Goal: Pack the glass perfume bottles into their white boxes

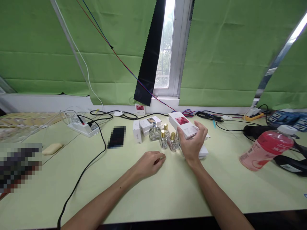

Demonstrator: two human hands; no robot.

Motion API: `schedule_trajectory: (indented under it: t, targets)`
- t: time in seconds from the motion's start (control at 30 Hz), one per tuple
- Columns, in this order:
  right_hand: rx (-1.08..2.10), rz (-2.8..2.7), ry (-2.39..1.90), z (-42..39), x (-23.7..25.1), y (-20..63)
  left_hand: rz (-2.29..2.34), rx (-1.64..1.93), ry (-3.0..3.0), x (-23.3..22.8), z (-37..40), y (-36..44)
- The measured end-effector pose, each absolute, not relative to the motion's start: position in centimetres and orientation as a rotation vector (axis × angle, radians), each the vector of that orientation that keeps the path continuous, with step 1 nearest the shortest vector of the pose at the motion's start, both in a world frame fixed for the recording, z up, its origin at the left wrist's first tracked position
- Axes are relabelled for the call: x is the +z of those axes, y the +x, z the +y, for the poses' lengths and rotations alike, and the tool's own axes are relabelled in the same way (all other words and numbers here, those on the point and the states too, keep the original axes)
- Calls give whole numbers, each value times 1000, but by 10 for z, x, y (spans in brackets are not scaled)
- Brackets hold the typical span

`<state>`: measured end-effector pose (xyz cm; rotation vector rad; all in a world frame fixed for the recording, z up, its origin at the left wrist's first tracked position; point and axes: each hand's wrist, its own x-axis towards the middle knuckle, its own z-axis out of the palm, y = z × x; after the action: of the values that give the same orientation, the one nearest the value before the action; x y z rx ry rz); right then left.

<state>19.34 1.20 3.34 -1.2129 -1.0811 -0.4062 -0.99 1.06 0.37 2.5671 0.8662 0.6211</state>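
My right hand (193, 143) grips a white box (182, 124) with a red picture on its top, thumb on one side and fingers on the other. It holds the box tilted above the table. Below and left of it stand several small glass perfume bottles with gold caps (172, 142). A rounder glass bottle (154, 132) is beside them, near two white boxes (137, 131). More white boxes (203, 152) lie partly hidden behind my right hand. My left hand (150, 163) rests on the table in front of the bottles, its fingers loosely curled with nothing visible in them.
Another small box (140, 109) stands by the window sill. Left are a black cable (87, 169), a power strip (83, 127) and a blurred dark rectangle (116, 136). A pink drink bottle (267, 148) is at right, before black gear (291, 164) and cables. Green curtains hang behind.
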Motion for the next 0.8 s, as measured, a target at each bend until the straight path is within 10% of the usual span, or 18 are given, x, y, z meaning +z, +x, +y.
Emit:
schedule_trajectory:
  t: [0.8]
  targets:
    - [-49, -1574, -992, -10, -3, 125, 1054, 1382, 1397, 24, 21, -17]
